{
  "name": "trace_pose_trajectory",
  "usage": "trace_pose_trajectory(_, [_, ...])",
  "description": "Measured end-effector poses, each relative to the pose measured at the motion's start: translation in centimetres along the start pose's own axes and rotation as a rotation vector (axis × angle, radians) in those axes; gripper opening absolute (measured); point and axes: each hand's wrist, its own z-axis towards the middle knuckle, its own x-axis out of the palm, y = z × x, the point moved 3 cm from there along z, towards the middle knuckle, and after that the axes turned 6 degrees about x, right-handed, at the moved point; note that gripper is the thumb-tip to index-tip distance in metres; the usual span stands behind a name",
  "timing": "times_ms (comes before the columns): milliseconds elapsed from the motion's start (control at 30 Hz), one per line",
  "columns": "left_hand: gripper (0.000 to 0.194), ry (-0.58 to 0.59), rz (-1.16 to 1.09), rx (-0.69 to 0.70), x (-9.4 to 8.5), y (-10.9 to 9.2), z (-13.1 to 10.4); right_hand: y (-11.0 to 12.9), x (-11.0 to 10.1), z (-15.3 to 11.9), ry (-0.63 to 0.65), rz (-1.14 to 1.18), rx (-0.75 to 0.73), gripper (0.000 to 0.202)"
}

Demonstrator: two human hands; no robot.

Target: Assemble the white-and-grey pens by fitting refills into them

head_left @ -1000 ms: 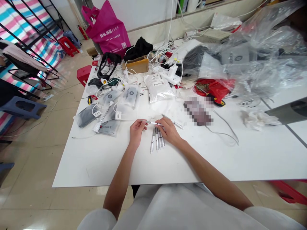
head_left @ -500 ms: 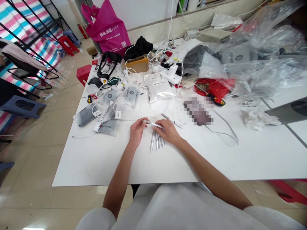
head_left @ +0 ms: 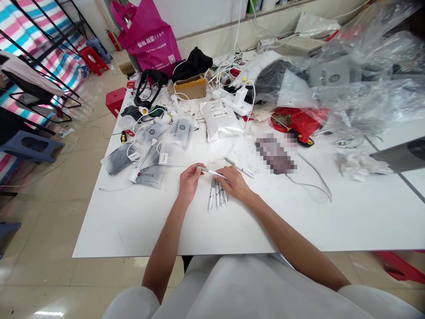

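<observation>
A white and grey pen is held above the table between my two hands. My left hand pinches its grey end between thumb and fingers. At the other end, my right hand has its fingers closed around the white part. Several similar pens lie side by side just below, partly covered by my right hand. Beyond that hand, more pens rest at a slant on the white table.
Grey pouches in clear plastic and white cables lie to the left. A white plastic parcel sits behind my hands. On the right are a blurred-out object, a grey cable, crumpled tissue and large plastic bags.
The pen has shifted slightly between my hands, and more of its white part shows by my right hand. Both hands stay in nearly the same place.
</observation>
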Motion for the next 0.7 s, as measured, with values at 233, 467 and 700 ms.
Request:
trace_pose_trajectory(233, [0.042, 0.014, -0.123, -0.054, 0.0, -0.2, -0.2, 3.8, 0.9, -1.1, 0.087, 0.069, -0.341, 0.024])
trace_pose_trajectory(467, [0.041, 0.027, -0.144, -0.097, -0.3, -0.6, -0.4, 4.8, 1.8, -1.5, 0.135, 0.064, -0.417, 0.039])
trace_pose_trajectory(700, [0.041, 0.066, -0.132, -0.121, 0.0, -0.7, -0.6, 4.7, 2.1, -1.7, 0.128, 0.031, -0.453, 0.031])
